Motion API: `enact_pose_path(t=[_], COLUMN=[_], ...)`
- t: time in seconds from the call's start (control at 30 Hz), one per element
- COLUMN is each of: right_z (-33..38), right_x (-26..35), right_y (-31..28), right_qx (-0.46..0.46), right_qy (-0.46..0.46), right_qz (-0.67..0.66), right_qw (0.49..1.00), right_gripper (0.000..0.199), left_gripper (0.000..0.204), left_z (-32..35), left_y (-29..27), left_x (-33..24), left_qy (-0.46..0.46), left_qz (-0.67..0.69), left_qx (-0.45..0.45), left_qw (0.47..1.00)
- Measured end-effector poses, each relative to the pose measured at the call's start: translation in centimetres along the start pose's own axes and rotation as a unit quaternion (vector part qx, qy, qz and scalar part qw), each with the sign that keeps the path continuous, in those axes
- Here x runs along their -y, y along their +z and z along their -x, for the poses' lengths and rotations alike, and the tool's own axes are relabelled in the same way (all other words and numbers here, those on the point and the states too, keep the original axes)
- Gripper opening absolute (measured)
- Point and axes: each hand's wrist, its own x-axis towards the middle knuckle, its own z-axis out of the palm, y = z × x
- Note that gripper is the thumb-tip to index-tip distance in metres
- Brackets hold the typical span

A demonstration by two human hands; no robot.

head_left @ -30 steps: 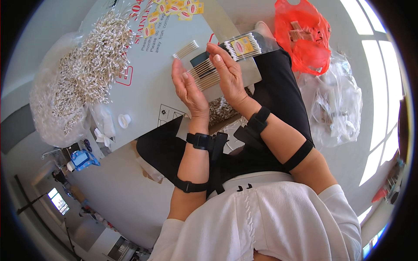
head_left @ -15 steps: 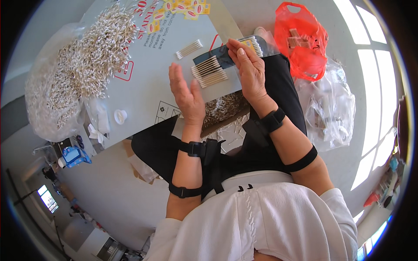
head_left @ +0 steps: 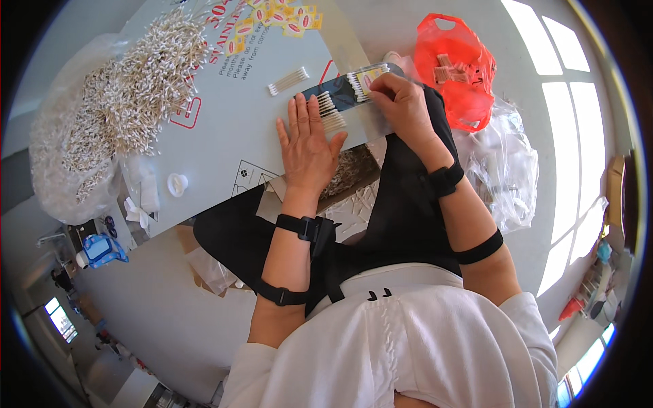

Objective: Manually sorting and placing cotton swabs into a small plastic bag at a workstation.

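My left hand (head_left: 307, 146) lies flat with its fingers stretched, the fingertips over a row of cotton swabs (head_left: 329, 103). Beneath that row runs a dark strip (head_left: 345, 97). More swabs (head_left: 334, 122) lie side by side by my left thumb, partly hidden. My right hand (head_left: 406, 109) is at the strip's right end, thumb and fingertips pinched together beside a yellow card (head_left: 369, 77) with swabs along it. What is in the pinch, if anything, cannot be made out. A small separate bunch of swabs (head_left: 288, 80) lies beyond my left hand.
A big heap of loose swabs (head_left: 139, 81) spills from a clear bag at the left. Yellow cards (head_left: 282, 17) lie scattered at the far edge. A red plastic bag (head_left: 454, 71) and a clear bag (head_left: 507, 166) are on the right. Below the table edge is a box of swabs (head_left: 350, 175).
My left hand has gone from raised beside the swabs to flat over them. My right hand has moved off the yellow card toward its near edge, its fingers now pinched.
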Motion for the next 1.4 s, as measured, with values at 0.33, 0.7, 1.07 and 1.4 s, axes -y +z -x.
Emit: enact_pose_path(t=[0.33,0.7,1.07,1.4], right_z=[-0.1,-1.9,-2.9,-3.9], right_x=[1.5,1.4,2.0,1.7], right_y=[2.5,4.7,4.6,2.6], right_qx=[0.064,0.083,0.160,0.167], right_qy=[-0.198,-0.243,-0.327,-0.325], right_qz=[0.133,0.181,0.334,0.297], right_qw=[0.969,0.949,0.870,0.882], right_gripper=[0.019,0.006,0.005,0.007], left_gripper=[0.078,0.079,0.079,0.085], left_z=[0.1,0.0,0.1,0.2], left_y=[0.2,0.6,0.7,0.7], left_x=[0.0,0.0,0.1,0.0], left_qy=[-0.006,-0.016,-0.014,-0.015], left_qz=[0.013,0.003,0.002,0.008], left_qx=[-0.014,-0.009,-0.026,-0.035], left_qw=[1.000,1.000,1.000,0.999])
